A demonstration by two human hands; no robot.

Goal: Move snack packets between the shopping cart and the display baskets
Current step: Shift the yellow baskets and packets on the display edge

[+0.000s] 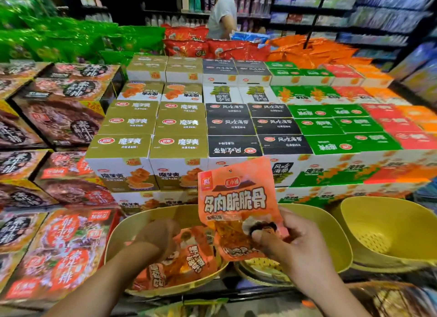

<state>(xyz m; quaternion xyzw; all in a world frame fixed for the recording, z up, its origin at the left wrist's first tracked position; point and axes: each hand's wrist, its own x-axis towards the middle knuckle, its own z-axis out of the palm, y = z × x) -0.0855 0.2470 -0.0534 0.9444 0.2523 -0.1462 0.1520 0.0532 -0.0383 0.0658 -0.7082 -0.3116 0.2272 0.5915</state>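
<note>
My right hand (289, 239) pinches the lower part of an orange snack packet (236, 198) and holds it upright above the yellow display baskets. My left hand (158, 237) reaches into the left yellow basket (123, 229) and rests on the orange packets (186, 262) piled there; whether it grips one I cannot tell. A middle yellow basket (331, 241) sits partly hidden behind my right hand. A third yellow basket (387, 229) stands at the right with nothing visible in it. The cart's dark rim (212, 297) runs along the bottom.
Stacked snack boxes (179, 141) in gold, black, green and red rise behind the baskets. Brown and red boxes (59, 245) fill the left. A person (222, 13) stands at the far shelves. Packets (390, 300) lie at the bottom right.
</note>
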